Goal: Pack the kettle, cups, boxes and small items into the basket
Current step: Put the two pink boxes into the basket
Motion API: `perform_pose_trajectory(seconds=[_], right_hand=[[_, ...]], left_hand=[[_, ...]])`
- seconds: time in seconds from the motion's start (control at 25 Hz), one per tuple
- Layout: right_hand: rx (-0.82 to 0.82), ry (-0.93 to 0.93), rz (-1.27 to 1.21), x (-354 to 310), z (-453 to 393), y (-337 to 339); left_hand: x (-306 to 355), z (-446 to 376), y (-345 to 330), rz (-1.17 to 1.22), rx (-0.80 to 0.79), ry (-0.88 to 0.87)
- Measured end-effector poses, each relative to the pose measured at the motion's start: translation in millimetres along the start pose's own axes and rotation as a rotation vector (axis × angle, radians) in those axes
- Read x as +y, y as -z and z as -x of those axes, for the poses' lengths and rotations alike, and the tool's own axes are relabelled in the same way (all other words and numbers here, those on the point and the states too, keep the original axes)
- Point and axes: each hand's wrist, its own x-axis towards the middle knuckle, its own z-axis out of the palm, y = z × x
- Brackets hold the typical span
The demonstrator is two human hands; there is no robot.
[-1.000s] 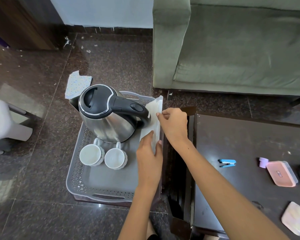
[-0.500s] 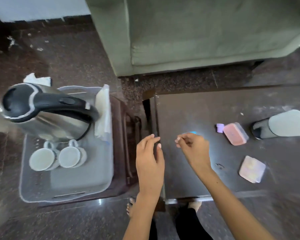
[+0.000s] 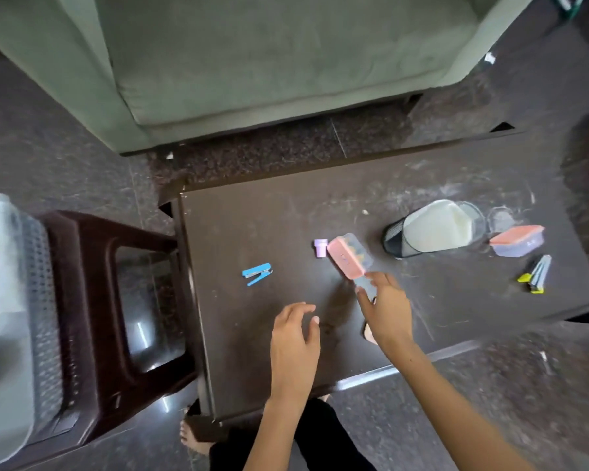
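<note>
I'm reaching my right hand [image 3: 386, 309], fingers spread and empty, for the pink-lidded box [image 3: 348, 260] mid-table; it's blurry, maybe touching. My left hand [image 3: 295, 341] is hovering open near the front edge, so I'm pinching the long sides.

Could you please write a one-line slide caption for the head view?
Right hand reaching for a pink-lidded box on the dark table; left hand hovers empty.

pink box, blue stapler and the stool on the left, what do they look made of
Pink box: likely plastic, an opaque matte pink lid on a clear, see-through base.
Blue stapler: glossy blue plastic shell over what looks like a grey metal strip, though it is small.
Stool: moulded dark brown plastic, judging by its rounded one-piece form and shiny highlights.
</note>
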Motion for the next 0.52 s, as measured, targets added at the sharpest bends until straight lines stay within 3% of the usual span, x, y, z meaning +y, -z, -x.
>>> perform_pose_trajectory(seconds=[0.24, 0.36, 0.44, 0.52], right_hand=[[-0.124, 0.068, -0.012, -2.5, -54.2, -1.3], [-0.147, -0.003, -0.228, -0.9, -51.4, 11.9], [-0.322, -0.155, -0.579, 1.2, -35.7, 29.3], [-0.593, -0.252, -0.784, 7.0, -18.7, 43.4]], left_hand=[[21.2, -21.6, -35.6, 0.062, -0.001, 0.113], [28.6, -26.7, -44.5, 0.342, -0.039, 0.376], [34.0, -26.8, -49.0, 0.666, -0.109, 0.546], [39.7, -24.3, -52.8, 0.842, -0.13, 0.592]])
